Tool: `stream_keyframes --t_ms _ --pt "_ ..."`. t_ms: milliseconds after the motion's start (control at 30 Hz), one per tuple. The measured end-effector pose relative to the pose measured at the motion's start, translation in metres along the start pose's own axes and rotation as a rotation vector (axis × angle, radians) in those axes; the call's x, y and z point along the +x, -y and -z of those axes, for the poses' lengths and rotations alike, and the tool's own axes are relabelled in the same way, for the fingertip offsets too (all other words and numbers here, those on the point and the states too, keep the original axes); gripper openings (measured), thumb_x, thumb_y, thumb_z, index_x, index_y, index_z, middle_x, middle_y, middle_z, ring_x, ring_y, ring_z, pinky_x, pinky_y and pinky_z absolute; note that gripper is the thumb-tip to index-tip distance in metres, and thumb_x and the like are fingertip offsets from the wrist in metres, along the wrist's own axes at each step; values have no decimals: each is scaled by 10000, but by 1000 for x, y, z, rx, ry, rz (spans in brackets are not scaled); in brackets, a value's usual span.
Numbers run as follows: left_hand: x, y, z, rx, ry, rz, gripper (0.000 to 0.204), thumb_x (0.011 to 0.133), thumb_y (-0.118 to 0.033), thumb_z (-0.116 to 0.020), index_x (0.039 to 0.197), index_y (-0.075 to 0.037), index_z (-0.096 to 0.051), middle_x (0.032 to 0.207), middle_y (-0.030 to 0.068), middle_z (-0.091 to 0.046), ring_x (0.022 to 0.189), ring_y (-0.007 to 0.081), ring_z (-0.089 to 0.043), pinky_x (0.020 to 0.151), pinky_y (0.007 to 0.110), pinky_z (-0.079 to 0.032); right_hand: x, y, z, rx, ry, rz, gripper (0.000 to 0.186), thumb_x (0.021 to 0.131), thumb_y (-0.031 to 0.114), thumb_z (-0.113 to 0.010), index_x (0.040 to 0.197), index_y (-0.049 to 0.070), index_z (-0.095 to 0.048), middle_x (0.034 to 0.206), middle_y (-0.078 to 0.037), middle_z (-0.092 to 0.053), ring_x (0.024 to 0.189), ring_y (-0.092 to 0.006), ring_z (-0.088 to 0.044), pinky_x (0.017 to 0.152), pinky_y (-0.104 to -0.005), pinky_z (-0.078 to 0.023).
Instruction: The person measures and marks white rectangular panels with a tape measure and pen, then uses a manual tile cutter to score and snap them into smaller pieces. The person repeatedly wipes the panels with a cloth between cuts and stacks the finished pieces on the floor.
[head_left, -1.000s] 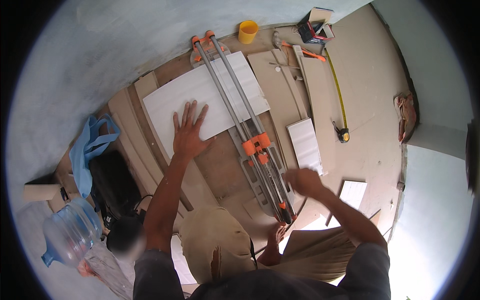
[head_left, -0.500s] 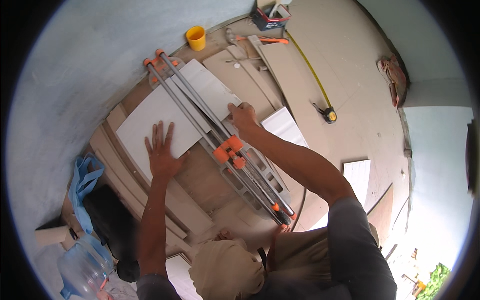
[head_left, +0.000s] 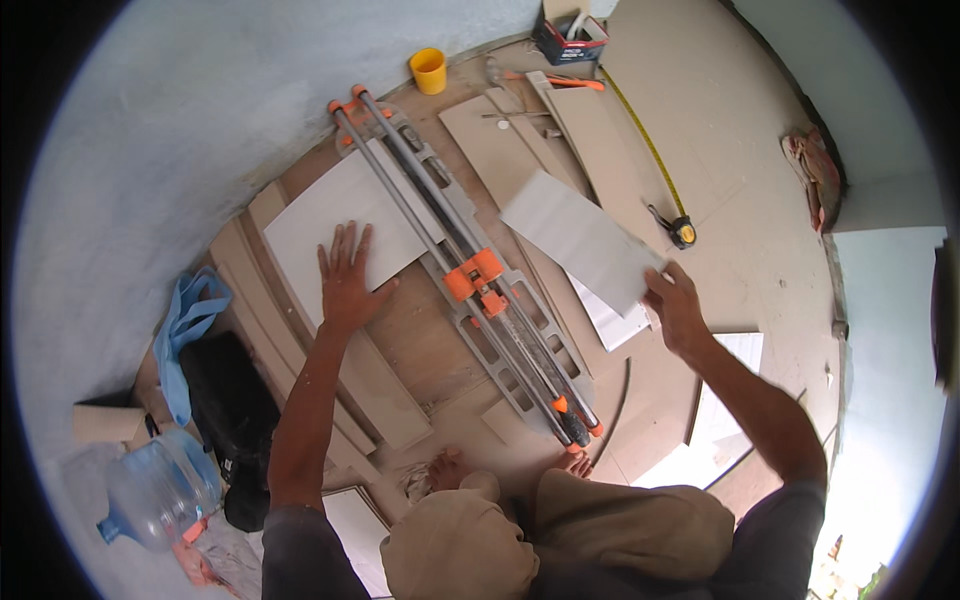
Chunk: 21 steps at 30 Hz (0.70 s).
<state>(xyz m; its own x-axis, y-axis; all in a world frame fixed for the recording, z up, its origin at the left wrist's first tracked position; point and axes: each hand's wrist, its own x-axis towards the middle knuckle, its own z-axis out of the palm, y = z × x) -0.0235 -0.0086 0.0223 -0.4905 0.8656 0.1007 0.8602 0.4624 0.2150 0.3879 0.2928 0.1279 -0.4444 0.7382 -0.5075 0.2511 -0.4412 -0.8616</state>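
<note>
A manual tile cutter [head_left: 487, 264] with twin metal rails and an orange carriage lies diagonally across the floor. On its left side rests a larger white tile [head_left: 300, 235], its far right part passing under the rails. My left hand [head_left: 347, 287] lies flat on that tile, fingers spread. Off to the right of the cutter, my right hand [head_left: 678, 308] grips a narrower cut tile piece [head_left: 575, 235] by its near right corner and holds it up. Below this piece, another white tile [head_left: 610, 318] shows partly, the rest covered.
Beige tile strips [head_left: 375, 405] lie left of the cutter. Beyond it are a yellow cup [head_left: 428, 72], a hammer [head_left: 560, 80] and a box [head_left: 568, 42]. An extended tape measure [head_left: 682, 232] lies to the right. A black bag [head_left: 230, 385] and a water jug [head_left: 165, 490] stand near the left wall.
The cut piece has been pulled out from the cutter and carried right in my right hand. My left hand stays on the larger tile. The view has shifted slightly.
</note>
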Motion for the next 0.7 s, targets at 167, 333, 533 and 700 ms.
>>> stream_keyframes --t_ms 167,333,533,700 --pt "-33 -9 4 -158 -151 162 791 843 -460 -789 1456 -53 -499 1482 166 -516 1390 353 -454 1197 545 -317 -50 -71 34 120 -11 -12 299 1004 258 -644 1187 36 -565 1140 -107 -657 1082 -203 -645 1014 -389 -496" --pt "-41 -67 15 -1118 -19 946 524 942 -399 -733 1231 20 -602 1270 167 -642 1198 281 -591 1046 423 -490 -62 -113 48 298 -71 2 303 1027 195 -622 1257 16 -538 1203 -114 -667 1093 -203 -662 988 -368 -520" --pt "-35 -59 -31 -2047 -304 1112 606 971 -329 -721 1373 34 -448 1367 213 -541 1303 311 -556 1098 415 -497 -48 -144 63 -163 -236 -150 242 1028 255 -640 1049 15 -635 919 -119 -746 816 -185 -733 780 -329 -583" --pt "-23 -49 -51 -2228 -558 1209 573 1009 -304 -685 1411 7 -420 1381 196 -507 1339 330 -522 1178 442 -451 -52 -130 51 -608 -292 -61 324 1030 303 -625 997 -18 -644 793 -137 -751 717 -194 -746 717 -329 -578"
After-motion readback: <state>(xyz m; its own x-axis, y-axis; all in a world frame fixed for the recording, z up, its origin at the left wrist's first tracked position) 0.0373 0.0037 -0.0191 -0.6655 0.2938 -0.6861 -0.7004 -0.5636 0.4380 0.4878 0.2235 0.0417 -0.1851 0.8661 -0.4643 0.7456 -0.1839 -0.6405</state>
